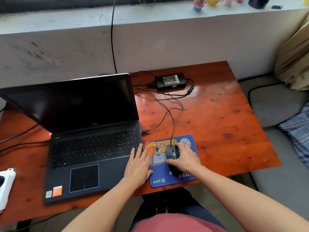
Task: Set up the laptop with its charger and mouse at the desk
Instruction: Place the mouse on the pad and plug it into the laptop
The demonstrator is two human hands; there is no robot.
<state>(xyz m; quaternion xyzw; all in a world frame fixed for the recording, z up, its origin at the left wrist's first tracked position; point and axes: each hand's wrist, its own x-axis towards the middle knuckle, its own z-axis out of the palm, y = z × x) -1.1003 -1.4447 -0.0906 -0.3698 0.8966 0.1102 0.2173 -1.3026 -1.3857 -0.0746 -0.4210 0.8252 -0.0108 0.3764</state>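
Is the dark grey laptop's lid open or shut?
Open: the dark grey laptop has its screen raised, exposing the keyboard.

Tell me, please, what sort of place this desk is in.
Most likely a room in a home, perhaps a bedroom, not an office: the wooden desk stands against a rough plastered wall, toy figurines line the sill above it, and a curtain and checked fabric sit to the right.

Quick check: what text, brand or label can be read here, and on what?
"DELL", faint and uncertain: laptop bezel under the screen.
Charger label: print too small.
Mouse pad: yellow characters and a QR code, too blurred.
Stickers on the laptop palm rest: too blurred.
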